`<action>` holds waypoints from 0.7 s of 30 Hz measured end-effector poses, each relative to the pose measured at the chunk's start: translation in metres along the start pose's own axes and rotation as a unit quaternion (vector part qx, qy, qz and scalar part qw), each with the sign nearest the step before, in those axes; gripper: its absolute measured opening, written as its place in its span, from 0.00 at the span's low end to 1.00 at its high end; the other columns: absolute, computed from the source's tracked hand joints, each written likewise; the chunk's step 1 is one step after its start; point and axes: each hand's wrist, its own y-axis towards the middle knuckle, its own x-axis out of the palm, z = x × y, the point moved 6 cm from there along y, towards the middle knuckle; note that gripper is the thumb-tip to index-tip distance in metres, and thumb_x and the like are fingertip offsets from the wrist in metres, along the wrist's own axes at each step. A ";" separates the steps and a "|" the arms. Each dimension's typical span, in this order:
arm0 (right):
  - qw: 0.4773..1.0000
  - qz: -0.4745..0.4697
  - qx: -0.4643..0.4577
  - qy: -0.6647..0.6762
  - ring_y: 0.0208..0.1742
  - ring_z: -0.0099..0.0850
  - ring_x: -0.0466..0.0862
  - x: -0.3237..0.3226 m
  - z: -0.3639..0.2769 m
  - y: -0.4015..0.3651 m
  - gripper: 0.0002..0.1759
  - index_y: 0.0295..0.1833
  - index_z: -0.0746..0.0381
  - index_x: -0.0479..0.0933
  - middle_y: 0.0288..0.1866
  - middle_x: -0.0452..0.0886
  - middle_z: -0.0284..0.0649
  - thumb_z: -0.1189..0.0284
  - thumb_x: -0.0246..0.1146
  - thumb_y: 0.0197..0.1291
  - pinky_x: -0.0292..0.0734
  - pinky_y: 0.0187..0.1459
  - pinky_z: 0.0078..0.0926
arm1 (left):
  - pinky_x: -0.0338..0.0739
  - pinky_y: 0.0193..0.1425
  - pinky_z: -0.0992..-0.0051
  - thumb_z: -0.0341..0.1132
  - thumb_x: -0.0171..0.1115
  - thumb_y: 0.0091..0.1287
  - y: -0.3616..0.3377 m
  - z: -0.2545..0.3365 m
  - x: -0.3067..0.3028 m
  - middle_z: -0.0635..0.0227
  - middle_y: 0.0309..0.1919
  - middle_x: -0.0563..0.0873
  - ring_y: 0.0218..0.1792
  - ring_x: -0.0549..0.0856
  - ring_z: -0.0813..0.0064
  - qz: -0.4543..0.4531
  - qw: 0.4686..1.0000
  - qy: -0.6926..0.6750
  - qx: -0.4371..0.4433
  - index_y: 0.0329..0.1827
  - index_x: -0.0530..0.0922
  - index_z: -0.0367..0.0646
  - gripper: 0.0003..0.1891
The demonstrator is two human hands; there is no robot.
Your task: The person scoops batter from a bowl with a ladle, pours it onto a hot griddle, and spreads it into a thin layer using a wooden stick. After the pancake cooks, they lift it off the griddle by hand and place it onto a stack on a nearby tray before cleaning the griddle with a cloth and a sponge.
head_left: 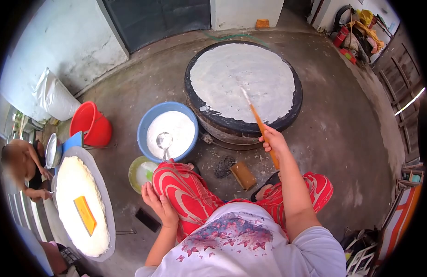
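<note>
My right hand (274,141) is closed around a long wooden stick (258,119), whose white-coated tip lies over the middle of a round sheet of white batter (222,74). The batter covers most of a large black round griddle (291,121). My left hand (159,203) rests against my left knee with its fingers stretched out, holding nothing. In front of that knee stands a blue basin (143,125) of white batter with a metal ladle (164,140) in it. Next to it sits a smaller green bowl (134,177) of whitish liquid.
At left, a round board (111,231) bears a thick white stack with a yellow scraper (85,215). A person (26,166) sits beyond it. A red bucket (91,124) and white sack (56,94) stand by the wall. A brown block (243,175) and dark phone-like slab (148,219) lie on the floor.
</note>
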 end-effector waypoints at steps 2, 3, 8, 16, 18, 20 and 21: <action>0.969 0.004 0.116 0.217 0.16 0.20 0.66 -0.004 0.012 -0.007 0.21 0.66 0.48 0.61 0.25 0.74 0.33 0.69 0.42 0.67 0.64 0.15 0.16 | 0.47 0.68 0.62 0.42 0.39 0.68 0.000 0.000 -0.001 0.49 0.63 0.56 0.65 0.56 0.54 0.002 1.000 -0.001 -0.001 0.64 0.58 0.33 0.26; 0.969 0.003 0.116 0.216 0.16 0.20 0.66 -0.002 0.017 -0.007 0.21 0.66 0.48 0.61 0.25 0.74 0.33 0.69 0.42 0.67 0.64 0.15 0.16 | 0.47 0.68 0.62 0.41 0.39 0.68 0.000 0.000 -0.001 0.50 0.63 0.56 0.65 0.56 0.54 0.003 1.000 -0.002 -0.002 0.64 0.58 0.33 0.25; 0.998 -0.053 0.001 0.013 0.13 0.19 0.68 0.010 0.024 -0.025 0.20 0.64 0.50 0.63 0.25 0.77 0.37 0.71 0.45 0.67 0.66 0.14 0.16 | 0.49 0.67 0.65 0.39 0.38 0.68 -0.001 -0.002 -0.001 0.50 0.62 0.58 0.64 0.59 0.56 0.008 1.000 0.021 -0.001 0.64 0.58 0.33 0.25; 0.978 0.142 0.009 0.155 0.14 0.20 0.68 -0.050 0.032 -0.040 0.20 0.64 0.56 0.62 0.24 0.75 0.38 0.70 0.41 0.68 0.65 0.15 0.16 | 0.50 0.67 0.65 0.40 0.38 0.69 0.000 0.001 -0.003 0.51 0.62 0.58 0.63 0.59 0.57 0.012 1.000 0.016 -0.001 0.64 0.59 0.33 0.25; 0.976 0.144 0.024 0.164 0.15 0.20 0.68 -0.048 0.039 -0.048 0.20 0.64 0.56 0.63 0.24 0.75 0.37 0.70 0.41 0.68 0.65 0.16 0.16 | 0.50 0.66 0.65 0.40 0.38 0.69 0.000 0.001 -0.002 0.51 0.62 0.58 0.63 0.60 0.57 0.012 1.000 0.013 0.001 0.64 0.59 0.33 0.25; 0.974 0.144 0.039 0.173 0.15 0.20 0.69 -0.047 0.047 -0.056 0.20 0.64 0.56 0.63 0.25 0.75 0.37 0.69 0.41 0.68 0.65 0.16 0.16 | 0.51 0.66 0.65 0.41 0.37 0.69 0.000 -0.001 -0.002 0.50 0.62 0.58 0.63 0.60 0.57 0.014 1.000 0.012 0.002 0.64 0.59 0.33 0.25; 0.975 0.149 0.047 0.157 0.15 0.20 0.68 -0.047 0.053 -0.059 0.20 0.64 0.55 0.62 0.25 0.75 0.37 0.69 0.41 0.68 0.65 0.16 0.16 | 0.51 0.66 0.65 0.41 0.37 0.69 -0.001 -0.002 -0.002 0.50 0.62 0.58 0.63 0.60 0.57 0.016 1.000 0.016 0.006 0.64 0.58 0.33 0.25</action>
